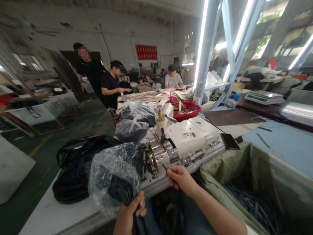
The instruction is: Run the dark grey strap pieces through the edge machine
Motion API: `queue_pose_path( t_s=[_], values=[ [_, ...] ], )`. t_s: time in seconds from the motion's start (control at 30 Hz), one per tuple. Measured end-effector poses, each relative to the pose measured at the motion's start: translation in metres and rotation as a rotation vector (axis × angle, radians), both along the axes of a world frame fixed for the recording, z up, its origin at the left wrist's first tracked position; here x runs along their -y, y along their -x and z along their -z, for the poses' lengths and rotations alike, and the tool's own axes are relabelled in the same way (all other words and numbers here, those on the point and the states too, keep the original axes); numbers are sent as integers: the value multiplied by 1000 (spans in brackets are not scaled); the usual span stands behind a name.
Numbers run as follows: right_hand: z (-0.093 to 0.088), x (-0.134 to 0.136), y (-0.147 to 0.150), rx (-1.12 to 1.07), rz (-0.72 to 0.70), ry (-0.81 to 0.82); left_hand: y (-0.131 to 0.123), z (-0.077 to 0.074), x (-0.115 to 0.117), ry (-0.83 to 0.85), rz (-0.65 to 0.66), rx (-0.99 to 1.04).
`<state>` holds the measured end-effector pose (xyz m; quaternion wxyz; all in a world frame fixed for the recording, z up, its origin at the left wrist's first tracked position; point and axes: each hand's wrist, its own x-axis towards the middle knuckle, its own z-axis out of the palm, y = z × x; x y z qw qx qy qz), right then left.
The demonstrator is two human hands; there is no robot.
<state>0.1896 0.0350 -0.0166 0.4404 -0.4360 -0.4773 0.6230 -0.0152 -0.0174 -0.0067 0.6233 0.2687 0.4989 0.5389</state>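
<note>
Low at the centre, my left hand (133,209) is closed round a bundle of dark strips (122,192). The strips run out of a clear plastic bag (107,173) lying on the table. To the right, my right hand (179,178) pinches a small dark strip (164,167), its tip pointing up and left. Just beyond that strip is the metal working head of a cream-coloured machine (193,133). Small dark scraps lie around the machine's front end. Part of the bundle below my left hand blends into the dark clothing.
A black bag (70,169) and tied clear bags (133,129) stand left of the machine. A red basket (187,111) is behind it, a phone (230,141) on its right. A green cloth-lined bin (225,163) holds dark strips. Several people are beyond the table.
</note>
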Motion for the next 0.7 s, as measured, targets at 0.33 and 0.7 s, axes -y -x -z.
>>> queue_pose_path(
  t_s=[0.33,0.7],
  values=[
    [-18,-2,-10,-535,-66,355,-1,0,8,83,19,120],
    [-12,-8,-11,-580,-76,453,-2,3,3,100,49,146]
  ],
)
